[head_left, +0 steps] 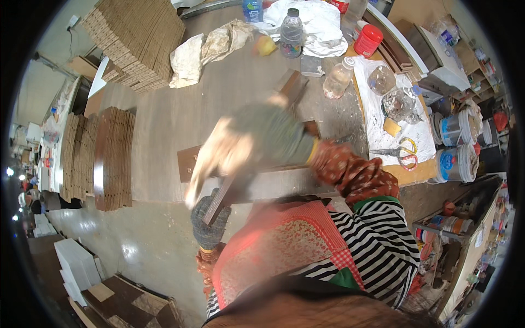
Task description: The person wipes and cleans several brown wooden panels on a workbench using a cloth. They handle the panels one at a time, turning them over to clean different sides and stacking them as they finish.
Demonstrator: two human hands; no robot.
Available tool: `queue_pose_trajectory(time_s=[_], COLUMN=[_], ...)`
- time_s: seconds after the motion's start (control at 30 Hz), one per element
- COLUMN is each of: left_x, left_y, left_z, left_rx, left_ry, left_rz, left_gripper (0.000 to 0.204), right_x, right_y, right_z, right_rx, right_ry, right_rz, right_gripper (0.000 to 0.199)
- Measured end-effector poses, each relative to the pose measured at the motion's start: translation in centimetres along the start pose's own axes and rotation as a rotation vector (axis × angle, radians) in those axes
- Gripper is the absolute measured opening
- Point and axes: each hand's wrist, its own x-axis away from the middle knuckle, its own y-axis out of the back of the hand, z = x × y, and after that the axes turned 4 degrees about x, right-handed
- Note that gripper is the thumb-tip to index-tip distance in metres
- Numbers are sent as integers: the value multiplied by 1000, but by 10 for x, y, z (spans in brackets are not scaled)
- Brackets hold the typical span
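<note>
My left hand (208,227), in a dark grey knit glove, is closed around the end of a narrow dark brown wooden board (220,205) at the table's near edge. Over that board, my right hand (270,131), in a grey-green glove, holds a cream cloth (221,145). Hand and cloth are smeared by motion, and they hide the board's far part. Beneath them, a brown panel (188,163) with small holes lies on the table. Another brown wooden piece (290,83) lies just beyond my right hand.
Tall stacks of brown boards (136,44) and darker panels (114,158) stand left. Behind are a stained rag (210,48) and a dark-capped bottle (291,35). At right are a clear bottle (339,79), a red-lidded jar (368,39), scissors (406,153) and buckets (458,164).
</note>
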Motion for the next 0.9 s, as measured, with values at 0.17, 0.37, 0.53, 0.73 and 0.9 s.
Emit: queue_pose_trajectory(time_s=[0.17, 0.37, 0.53, 0.73, 0.9], left_x=[-12, -6, -10, -11, 18], left_y=[2, 7, 11, 17, -2], left_z=[-4, 3, 1, 3, 44], left_rx=[191, 386, 522, 446, 0], left_ry=[149, 388, 520, 415, 21], left_rz=[14, -137, -126, -58, -242], left_gripper=[44, 36, 34, 36, 47], right_x=[-6, 6, 5, -33, -19], right_y=[98, 146, 111, 18, -24], right_z=[-95, -65, -35, -20, 54], right_rx=[506, -418, -554, 190, 272], right_ry=[72, -400, -413, 241, 376], right_rz=[-140, -692, -172, -119, 191], right_gripper=[48, 36, 25, 54, 56])
